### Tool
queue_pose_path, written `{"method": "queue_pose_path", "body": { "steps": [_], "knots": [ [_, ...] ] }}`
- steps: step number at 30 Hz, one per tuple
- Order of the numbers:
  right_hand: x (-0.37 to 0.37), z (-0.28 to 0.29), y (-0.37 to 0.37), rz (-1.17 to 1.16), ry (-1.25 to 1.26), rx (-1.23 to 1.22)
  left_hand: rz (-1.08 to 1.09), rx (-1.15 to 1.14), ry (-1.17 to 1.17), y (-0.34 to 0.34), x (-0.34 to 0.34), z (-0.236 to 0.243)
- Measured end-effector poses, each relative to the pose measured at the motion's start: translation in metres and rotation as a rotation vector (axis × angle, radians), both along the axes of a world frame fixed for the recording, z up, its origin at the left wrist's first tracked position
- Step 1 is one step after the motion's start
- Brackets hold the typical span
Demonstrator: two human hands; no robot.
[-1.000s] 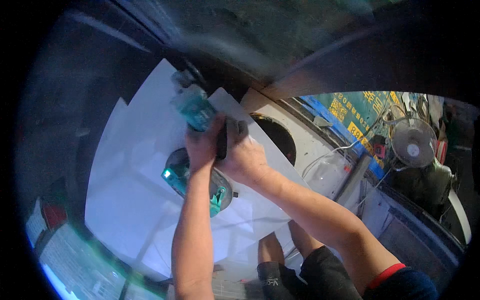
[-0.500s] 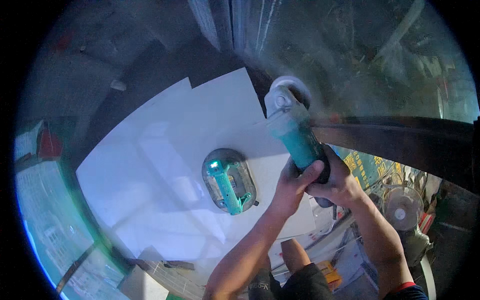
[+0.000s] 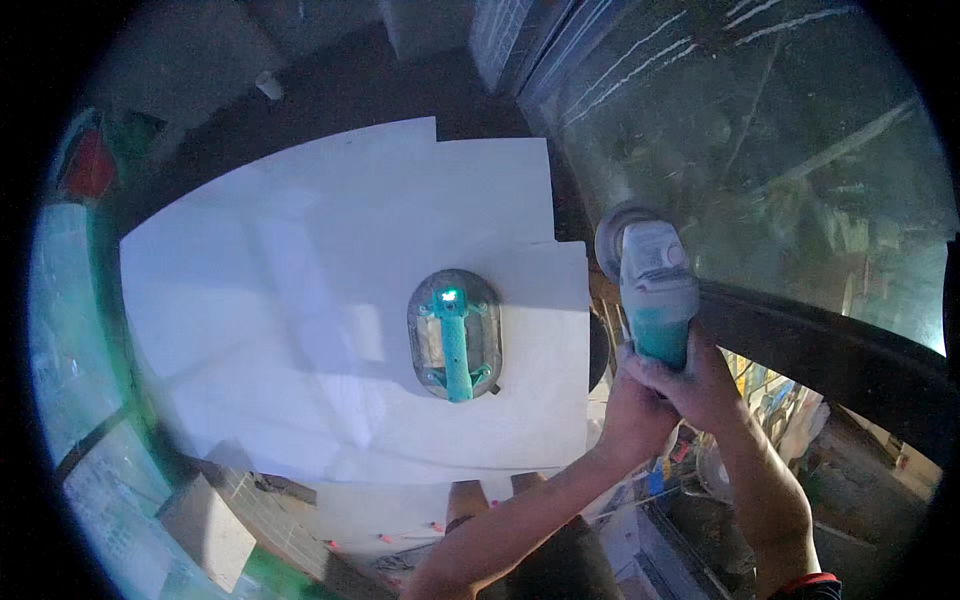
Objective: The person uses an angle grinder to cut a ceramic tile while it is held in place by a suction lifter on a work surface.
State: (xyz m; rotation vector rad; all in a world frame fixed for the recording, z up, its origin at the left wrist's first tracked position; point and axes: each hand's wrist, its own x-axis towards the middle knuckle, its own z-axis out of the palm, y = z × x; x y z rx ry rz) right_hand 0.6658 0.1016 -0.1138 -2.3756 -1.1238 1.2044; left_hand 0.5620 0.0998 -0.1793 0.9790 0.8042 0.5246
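Observation:
Both my hands are wrapped round an angle grinder (image 3: 661, 280) with a teal body and a dusty grey head. My left hand (image 3: 637, 412) grips from the left, and my right hand (image 3: 712, 385) closes round the same body from the right. The grinder's round disc (image 3: 608, 243) points away from me, just right of a large white slab (image 3: 250, 380). Steps are cut into the slab's far right edge. On the slab sits a suction lifter (image 3: 457, 350) with a teal handle, a lit display and a dark oval pad; neither hand touches it.
A dark beam (image 3: 820, 330) runs rightward beyond my right hand. Past it lies a greyish sheet surface (image 3: 800, 150) with pale streaks. A pale block (image 3: 208, 530) stands at the lower left. Cluttered tools and materials lie below the beam, near my right forearm.
The view has shifted and turned. The grinder now stands farther right and more upright, with its disc on its left side and a gap from the slab. Both hands keep their grip.

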Motion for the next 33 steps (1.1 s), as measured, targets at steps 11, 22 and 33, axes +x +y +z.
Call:
{"method": "queue_pose_path", "body": {
  "steps": [11,22,33],
  "knots": [
    [0.053,-0.021,0.105,-0.078,0.059,-0.260,0.171,-0.128,-0.355,0.018,0.044,0.022],
    [0.076,-0.097,0.192,0.366,-0.123,-0.717,0.189,0.195,0.517,0.019,-0.094,-0.107],
    [0.091,-0.133,0.221,0.599,-0.106,-0.832,0.150,0.371,1.188,0.057,-0.132,-0.200]
  ]
}}
